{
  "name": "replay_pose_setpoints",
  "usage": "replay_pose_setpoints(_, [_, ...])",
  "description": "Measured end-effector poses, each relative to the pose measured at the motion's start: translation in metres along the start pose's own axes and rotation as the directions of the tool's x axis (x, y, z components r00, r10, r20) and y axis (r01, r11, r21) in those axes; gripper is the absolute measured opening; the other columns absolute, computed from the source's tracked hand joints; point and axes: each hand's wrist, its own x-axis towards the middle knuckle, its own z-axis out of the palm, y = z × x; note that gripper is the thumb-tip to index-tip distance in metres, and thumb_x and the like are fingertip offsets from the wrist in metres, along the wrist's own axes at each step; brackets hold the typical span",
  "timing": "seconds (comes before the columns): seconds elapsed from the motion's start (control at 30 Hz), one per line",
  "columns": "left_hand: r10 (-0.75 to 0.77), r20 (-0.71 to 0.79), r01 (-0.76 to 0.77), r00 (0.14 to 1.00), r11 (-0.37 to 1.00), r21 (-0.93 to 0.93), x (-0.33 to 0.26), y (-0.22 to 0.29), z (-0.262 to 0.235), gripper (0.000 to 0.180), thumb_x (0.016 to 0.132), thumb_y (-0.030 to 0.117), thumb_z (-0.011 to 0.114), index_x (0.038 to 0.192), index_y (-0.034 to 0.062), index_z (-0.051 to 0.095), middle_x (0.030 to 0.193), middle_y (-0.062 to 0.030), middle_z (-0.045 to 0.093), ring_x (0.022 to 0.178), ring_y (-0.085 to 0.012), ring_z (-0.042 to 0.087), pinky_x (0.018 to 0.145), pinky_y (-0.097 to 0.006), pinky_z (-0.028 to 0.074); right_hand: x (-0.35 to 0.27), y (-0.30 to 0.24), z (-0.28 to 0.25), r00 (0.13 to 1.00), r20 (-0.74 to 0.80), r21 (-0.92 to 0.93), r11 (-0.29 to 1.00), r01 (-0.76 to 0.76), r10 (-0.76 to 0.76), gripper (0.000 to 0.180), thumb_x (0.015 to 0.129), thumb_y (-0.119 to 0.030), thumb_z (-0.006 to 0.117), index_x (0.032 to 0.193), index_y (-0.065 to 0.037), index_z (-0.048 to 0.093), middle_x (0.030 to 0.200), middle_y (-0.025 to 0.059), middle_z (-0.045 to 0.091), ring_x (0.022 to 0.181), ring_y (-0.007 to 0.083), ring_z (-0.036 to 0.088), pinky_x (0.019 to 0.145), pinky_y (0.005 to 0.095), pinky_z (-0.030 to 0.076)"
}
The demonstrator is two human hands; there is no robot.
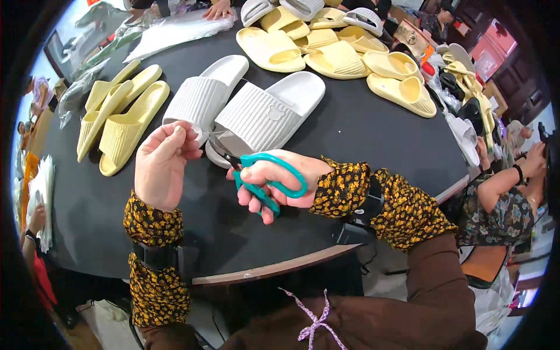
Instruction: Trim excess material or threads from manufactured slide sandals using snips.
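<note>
Two light grey ribbed slippers [256,119] lie side by side in front of me, the right one with a small bear-shaped patch on its strap. Teal-handled scissors [298,178] are in my right hand [312,175], its fingers wrapped through and round the handles. Their dark blades point left toward the heel end of the slippers. Just left of the blades, my left hand [163,160] pinches a thin clear plastic piece [198,133] between thumb and forefinger; its exact kind is too small to tell.
Several yellow slippers [131,131] stand at the left. A heap of yellow and grey slippers [271,49] covers the table's far side, with more piled at the right. Clear plastic bags [175,35] lie at the far left. Other people sit around the dark table [344,140].
</note>
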Motion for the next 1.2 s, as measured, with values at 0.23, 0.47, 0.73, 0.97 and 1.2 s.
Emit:
replay_pose_setpoints(0.23, [-0.035, 0.022, 0.035, 0.999, 0.999, 0.007, -0.005, -0.004, 0.01, 0.016, 0.088, 0.013, 0.052, 0.096, -0.0005, 0.056, 0.085, -0.0047, 0.057, 0.072, -0.0126, 0.054, 0.066, -0.027, 0.047, -0.009, -0.005, 0.001, 0.999, -0.038, -0.044, 0.999, 0.021, -0.023, 0.033, 0.085, -0.022, 0.053, 0.108, 0.001, 0.046, 0.073, 0.0064, 0.056, 0.057, 0.012, 0.055, 0.044, 0.0253, 0.045])
replay_pose_setpoints(0.47, [-0.016, 0.015, 0.016, 1.0, 1.0, 0.014, -0.007, -0.007, 0.009, 0.016, 0.088, 0.014, 0.052, 0.097, 0.0006, 0.056, 0.085, -0.0051, 0.058, 0.072, -0.0123, 0.055, 0.066, -0.028, 0.047, -0.011, -0.004, 0.003, 0.995, -0.076, -0.071, 0.995, 0.065, -0.07, 0.033, 0.083, -0.026, 0.056, 0.103, -0.001, 0.049, 0.068, 0.0037, 0.052, 0.051, 0.0091, 0.048, 0.037, 0.0226, 0.037])
replay_pose_setpoints(0.73, [-0.051, -0.004, 0.051, 0.999, 0.998, 0.022, -0.006, -0.011, 0.008, 0.019, 0.089, 0.015, 0.052, 0.098, -0.0004, 0.057, 0.084, -0.005, 0.058, 0.072, -0.0123, 0.055, 0.066, -0.028, 0.047, -0.013, -0.002, 0.003, 0.989, -0.119, -0.104, 0.992, 0.072, -0.084, 0.033, 0.082, -0.026, 0.056, 0.103, -0.001, 0.049, 0.067, 0.0041, 0.052, 0.049, 0.0084, 0.047, 0.037, 0.0216, 0.036])
replay_pose_setpoints(0.97, [-0.022, -0.017, 0.022, 1.0, 1.0, -0.006, -0.001, -0.014, 0.0, 0.017, 0.087, 0.014, 0.055, 0.094, -0.0003, 0.059, 0.082, -0.0058, 0.06, 0.069, -0.0123, 0.056, 0.063, -0.027, 0.047, -0.013, -0.001, -0.002, 0.987, -0.112, -0.045, 0.993, 0.112, -0.117, 0.03, 0.082, -0.023, 0.057, 0.1, 0.0, 0.048, 0.066, 0.0043, 0.051, 0.047, 0.0073, 0.044, 0.035, 0.0214, 0.035])
replay_pose_setpoints(1.2, [0.064, -0.045, -0.063, 0.997, 0.998, 0.029, 0.002, -0.007, -0.001, 0.018, 0.087, 0.015, 0.055, 0.094, -0.0013, 0.059, 0.081, -0.0049, 0.059, 0.07, -0.0123, 0.055, 0.064, -0.028, 0.047, -0.009, 0.0, -0.008, 0.963, -0.171, -0.098, 0.976, 0.194, -0.209, 0.021, 0.078, -0.022, 0.062, 0.081, -0.004, 0.052, 0.062, 0.0057, 0.054, 0.04, 0.009, 0.048, 0.03, 0.0229, 0.038])
